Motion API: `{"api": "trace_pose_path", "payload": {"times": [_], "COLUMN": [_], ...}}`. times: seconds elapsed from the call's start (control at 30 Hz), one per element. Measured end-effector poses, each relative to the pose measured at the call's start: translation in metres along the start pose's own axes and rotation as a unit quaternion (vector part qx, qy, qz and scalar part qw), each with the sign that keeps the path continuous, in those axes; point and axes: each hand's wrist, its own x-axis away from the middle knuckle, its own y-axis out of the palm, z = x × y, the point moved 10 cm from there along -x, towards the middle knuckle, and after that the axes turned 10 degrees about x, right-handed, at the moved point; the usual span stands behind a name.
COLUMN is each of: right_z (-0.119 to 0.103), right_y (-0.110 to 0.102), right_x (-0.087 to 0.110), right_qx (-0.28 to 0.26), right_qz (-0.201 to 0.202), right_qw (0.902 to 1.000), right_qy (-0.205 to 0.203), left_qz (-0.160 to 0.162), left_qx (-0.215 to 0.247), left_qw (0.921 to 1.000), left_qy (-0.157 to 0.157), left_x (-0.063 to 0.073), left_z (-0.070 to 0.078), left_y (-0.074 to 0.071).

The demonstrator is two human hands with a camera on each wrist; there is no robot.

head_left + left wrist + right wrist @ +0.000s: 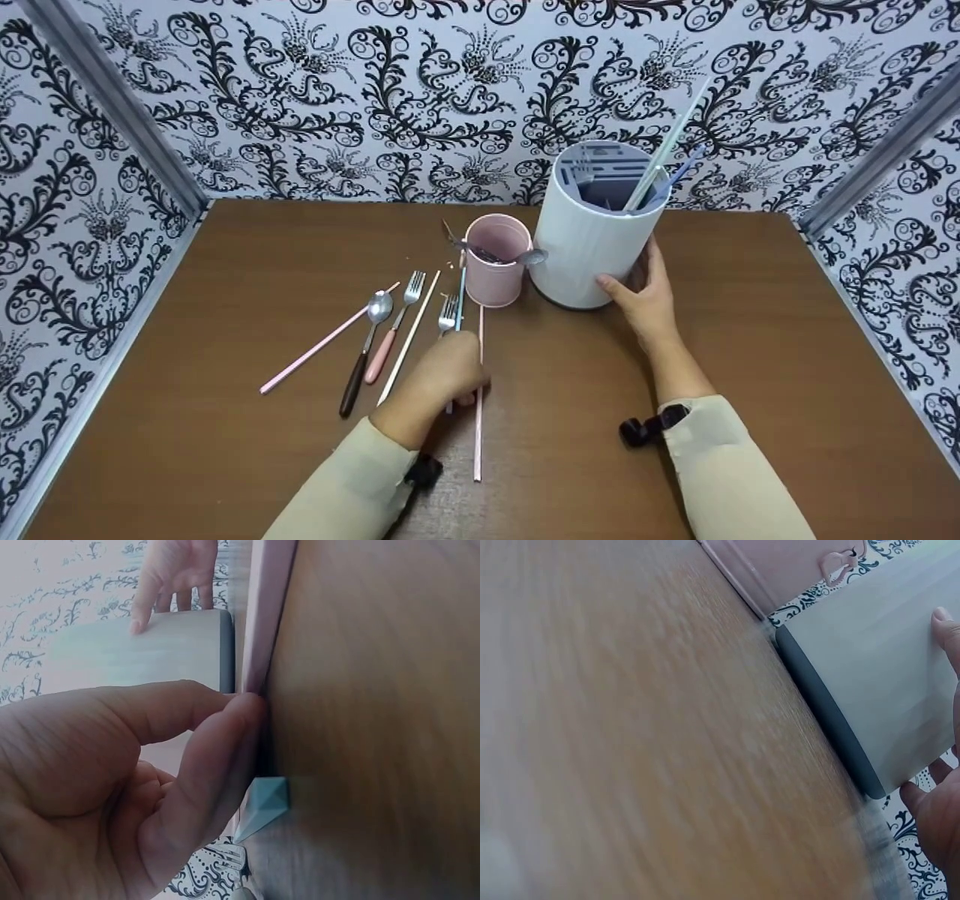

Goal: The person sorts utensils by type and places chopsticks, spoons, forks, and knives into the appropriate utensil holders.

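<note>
My left hand is low over the table, its thumb and forefinger pinching a pink chopstick that lies on the wood; the left wrist view shows the fingertips meeting at the pink chopstick. Beside that hand lie a blue chopstick and a fork, partly hidden by it. My right hand grips the lower right side of a white cylindrical knife holder, thumb in front. In the slotted holder stand pale green chopsticks and a blue one. The right wrist view shows the holder's dark base.
A pink cup stands left of the holder, a spoon lying across its rim. Further left lie a pink-handled fork, a dark-handled spoon, a cream chopstick and another pink chopstick. Patterned walls enclose the table.
</note>
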Motion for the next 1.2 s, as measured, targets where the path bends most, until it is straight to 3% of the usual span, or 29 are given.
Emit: {"api": "trace_pose_path", "payload": {"times": [0.23,0.57,0.7,0.93,1.1,1.2], "right_z": [0.001,0.005,0.006,0.007,0.005,0.006], "right_y": [-0.001,-0.008,-0.007,-0.007,-0.006,-0.006], "right_x": [0.002,0.004,0.004,0.004,0.002,0.001], "right_qx": [-0.005,-0.014,-0.012,-0.006,-0.003,-0.003], "right_qz": [0.003,0.016,0.015,0.018,0.013,0.013], "right_qw": [1.0,0.9996,0.9996,0.9994,0.9997,0.9998], "right_qy": [0.0,0.019,0.019,0.028,0.021,0.018], "left_qz": [-0.003,0.013,0.019,0.009,-0.004,0.004], "left_qx": [0.016,-0.026,-0.019,0.07,0.171,0.2], "left_qw": [0.9999,0.9996,0.9996,0.9974,0.9852,0.9798], "left_qy": [0.0,0.007,0.012,0.019,0.016,0.002], "left_x": [0.0,0.002,0.002,-0.004,-0.003,0.0], "left_z": [0.0,0.005,0.005,-0.001,-0.008,-0.013], "left_y": [0.002,-0.001,-0.002,-0.001,-0.003,-0.008]}}
